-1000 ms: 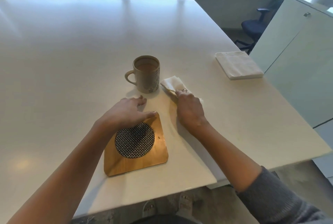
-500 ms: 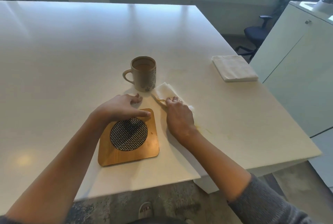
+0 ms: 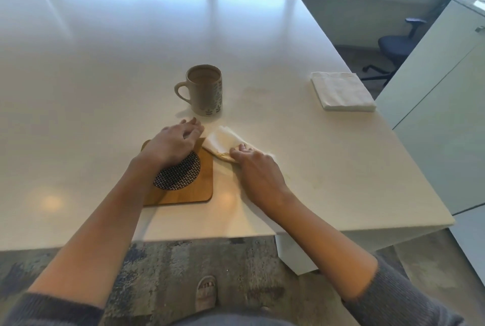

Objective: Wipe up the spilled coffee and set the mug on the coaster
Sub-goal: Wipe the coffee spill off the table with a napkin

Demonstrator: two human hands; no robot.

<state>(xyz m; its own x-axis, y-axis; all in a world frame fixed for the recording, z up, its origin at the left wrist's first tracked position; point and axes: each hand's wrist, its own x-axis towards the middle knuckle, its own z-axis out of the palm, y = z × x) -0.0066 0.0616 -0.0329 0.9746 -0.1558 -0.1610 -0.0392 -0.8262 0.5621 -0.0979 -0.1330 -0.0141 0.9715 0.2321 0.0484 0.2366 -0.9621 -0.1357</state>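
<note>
A beige mug (image 3: 205, 89) with a leaf pattern, full of coffee, stands on the white table (image 3: 105, 76), handle to the left. In front of it lies a wooden coaster (image 3: 189, 189) with a dark woven disc. My left hand (image 3: 173, 146) rests flat on the coaster's far edge, fingers spread toward the mug. My right hand (image 3: 256, 168) presses a crumpled white napkin (image 3: 223, 140), stained brown at its near edge, onto the table just right of the coaster. A faint yellowish coffee smear (image 3: 301, 178) shows to the right of my right wrist.
A stack of white napkins (image 3: 342, 90) lies near the table's right edge. A white cabinet (image 3: 446, 115) stands right of the table, a dark office chair (image 3: 393, 47) behind it. The table's front edge is close to my forearms.
My right hand has slid the napkin nearer and leftward, away from the mug, up against the coaster's corner. The left hand stays on the coaster. The camera has tilted.
</note>
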